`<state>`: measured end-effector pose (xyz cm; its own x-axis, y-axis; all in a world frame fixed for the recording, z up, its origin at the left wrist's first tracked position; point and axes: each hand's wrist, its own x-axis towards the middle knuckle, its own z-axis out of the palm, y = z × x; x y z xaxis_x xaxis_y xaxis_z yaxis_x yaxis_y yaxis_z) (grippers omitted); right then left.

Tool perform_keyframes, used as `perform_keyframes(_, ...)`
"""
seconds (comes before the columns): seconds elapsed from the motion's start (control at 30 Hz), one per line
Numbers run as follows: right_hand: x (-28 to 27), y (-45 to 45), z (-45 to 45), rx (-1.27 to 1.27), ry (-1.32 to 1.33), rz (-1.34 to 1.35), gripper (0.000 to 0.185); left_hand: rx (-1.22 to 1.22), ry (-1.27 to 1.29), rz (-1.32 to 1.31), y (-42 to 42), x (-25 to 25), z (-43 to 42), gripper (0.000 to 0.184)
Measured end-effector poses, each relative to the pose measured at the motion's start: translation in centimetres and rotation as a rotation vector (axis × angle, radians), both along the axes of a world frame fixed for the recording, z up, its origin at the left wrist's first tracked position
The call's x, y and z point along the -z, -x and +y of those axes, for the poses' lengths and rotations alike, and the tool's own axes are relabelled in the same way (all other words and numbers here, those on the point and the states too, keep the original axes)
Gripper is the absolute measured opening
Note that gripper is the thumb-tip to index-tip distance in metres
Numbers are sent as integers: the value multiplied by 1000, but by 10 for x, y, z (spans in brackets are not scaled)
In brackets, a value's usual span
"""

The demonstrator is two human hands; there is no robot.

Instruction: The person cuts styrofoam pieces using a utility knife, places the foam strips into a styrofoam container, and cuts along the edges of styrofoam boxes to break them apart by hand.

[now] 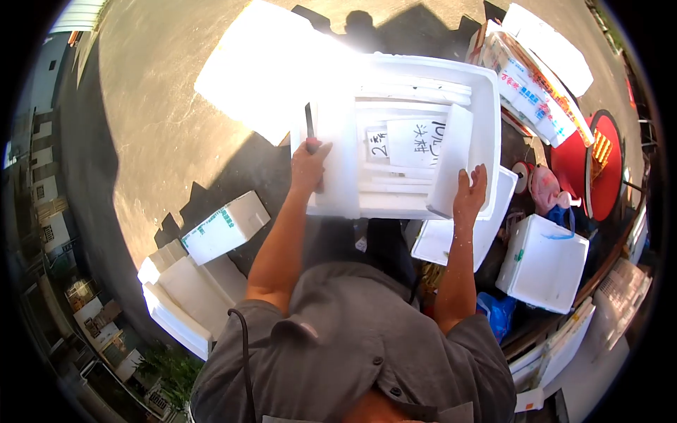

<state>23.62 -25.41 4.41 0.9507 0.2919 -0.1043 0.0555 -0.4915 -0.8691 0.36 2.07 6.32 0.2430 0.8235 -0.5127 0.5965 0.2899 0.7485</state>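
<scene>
A white foam box [491, 92] is in front of my body, with several foam strips and pieces inside. Dark handwritten characters mark a foam panel [402, 146] in it. My left hand [308, 169] is closed around a knife [309, 127] with a reddish handle, its blade pointing away from me. That hand rests by a broad white foam slab [335, 173] at the box's left side. Over the box's near right corner, my right hand [470, 194] has its fingers extended and apart, against or very close to a tilted foam piece [451, 158].
Foam boxes [226, 227] lie at lower left, and another white box [543, 264] is at right. Stacked foam and cardboard [532, 84] stand at upper right near a round red object [605, 166]. Bright sunlight washes out a large foam sheet [247, 67].
</scene>
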Motion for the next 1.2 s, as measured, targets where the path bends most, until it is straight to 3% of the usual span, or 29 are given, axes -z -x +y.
perform_keyframes(0.03,-7,7,10,-42,-69,-49,51,-22,11,8,9,-5,2,39)
perform_keyframes(0.1,-18,41,47,-198,-220,202,40,-49,17,30,27,-1,2,35)
perform_keyframes(0.17,2,80,84,-409,-173,369,48,-31,44,57,38,5,-3,34)
perform_keyframes(0.23,28,120,115,-464,-69,571,57,-15,39,77,46,12,-8,33)
perform_keyframes(0.33,46,135,136,-539,-189,837,48,-46,25,18,45,1,-13,34)
perform_keyframes(0.63,-22,89,59,-180,-196,817,23,1,5,14,52,4,-6,35)
perform_keyframes(0.77,-12,72,46,-71,-150,891,28,23,7,61,49,7,-6,35)
perform_keyframes(0.87,-3,78,53,-87,-99,855,31,-4,99,3,49,9,-6,38)
perform_keyframes(0.93,-3,80,55,-107,-80,786,32,-39,88,-157,38,-15,-7,40)
perform_keyframes(1.07,-10,107,40,-494,115,730,31,-103,235,-514,11,-57,-12,41)
perform_keyframes(1.13,-36,126,45,-671,249,684,32,-20,353,-464,11,-46,-10,33)
perform_keyframes(1.2,-21,136,37,-976,269,333,34,40,322,-381,6,-38,-11,30)
